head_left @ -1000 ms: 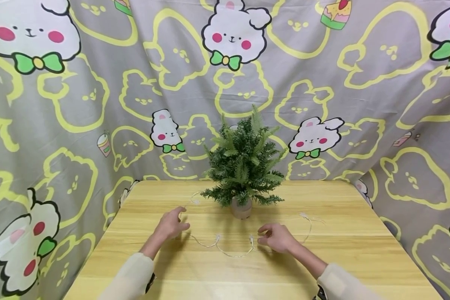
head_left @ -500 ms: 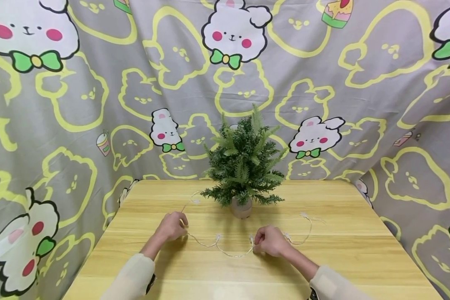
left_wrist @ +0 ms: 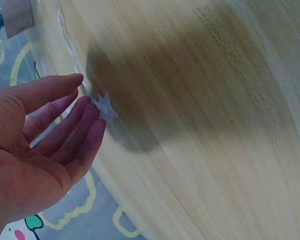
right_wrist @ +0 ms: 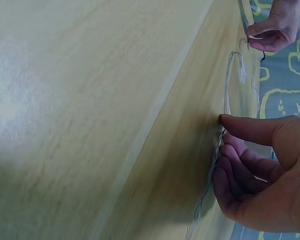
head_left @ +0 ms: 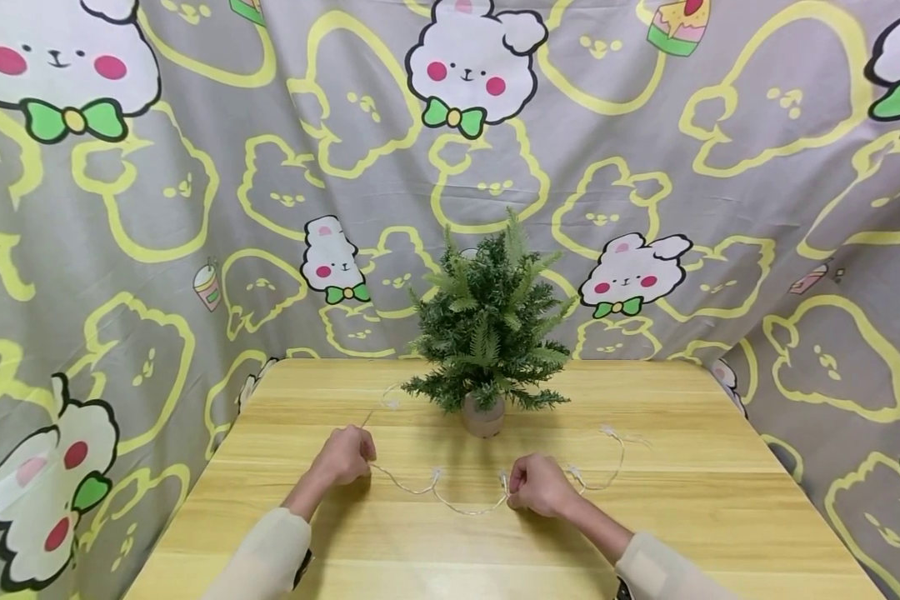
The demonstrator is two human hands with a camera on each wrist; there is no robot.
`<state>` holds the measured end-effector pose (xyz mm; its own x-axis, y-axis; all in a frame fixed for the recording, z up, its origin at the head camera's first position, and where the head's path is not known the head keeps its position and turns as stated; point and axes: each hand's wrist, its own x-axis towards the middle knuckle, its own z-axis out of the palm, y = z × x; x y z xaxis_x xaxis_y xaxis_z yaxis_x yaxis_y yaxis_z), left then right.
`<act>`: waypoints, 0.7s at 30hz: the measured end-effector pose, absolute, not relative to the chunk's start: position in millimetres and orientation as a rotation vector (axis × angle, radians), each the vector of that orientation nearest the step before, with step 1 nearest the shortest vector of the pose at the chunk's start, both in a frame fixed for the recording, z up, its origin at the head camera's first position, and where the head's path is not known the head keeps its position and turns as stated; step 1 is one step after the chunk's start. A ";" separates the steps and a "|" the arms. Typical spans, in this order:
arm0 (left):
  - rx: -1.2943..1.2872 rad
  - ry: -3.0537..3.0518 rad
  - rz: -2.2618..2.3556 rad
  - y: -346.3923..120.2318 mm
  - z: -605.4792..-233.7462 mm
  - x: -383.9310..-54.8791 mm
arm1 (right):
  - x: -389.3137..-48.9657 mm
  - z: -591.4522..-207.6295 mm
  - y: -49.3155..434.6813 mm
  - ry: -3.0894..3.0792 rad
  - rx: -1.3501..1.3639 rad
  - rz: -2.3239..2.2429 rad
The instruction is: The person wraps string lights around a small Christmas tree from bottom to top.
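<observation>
- We've got a little green tree [head_left: 491,321] in a pot [head_left: 483,417] on the desk [head_left: 435,567]
- String lights [head_left: 465,511] curve round the pot's 6 o'clock
- Our left hand [head_left: 345,456], around 8: grip nearly closed, loosely pinching the wire, star light [left_wrist: 106,107] by the fingertips
- Right hand [head_left: 542,485], 4-ish: thumb and finger nipping the wire

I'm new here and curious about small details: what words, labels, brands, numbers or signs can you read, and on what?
None can be read.
Curtain: pictures, no lettering I can make out.
Table, tree, string: no text visible.
Pot, printed cup: any marks are too small to read.
</observation>
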<state>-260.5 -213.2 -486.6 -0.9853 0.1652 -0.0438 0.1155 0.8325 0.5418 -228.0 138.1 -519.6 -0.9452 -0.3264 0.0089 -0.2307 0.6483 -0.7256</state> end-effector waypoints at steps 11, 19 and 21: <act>0.239 2.926 0.826 -209.9 -485.3 -256.3 | -230.2 -519.4 137.3 2.752 -0.457 -1.160; 0.244 2.900 0.863 -211.1 -490.5 -256.5 | -227.6 -517.1 136.9 2.743 -0.458 -1.153; 0.232 2.891 0.871 -211.6 -491.7 -256.7 | -226.1 -515.2 137.8 2.738 -0.452 -1.150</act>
<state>-256.7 -211.6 -491.7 -0.9819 0.1782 -0.0638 0.1133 0.8234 0.5561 -226.1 137.8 -515.2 -0.9455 -0.3255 -0.0108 -0.2201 0.6631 -0.7155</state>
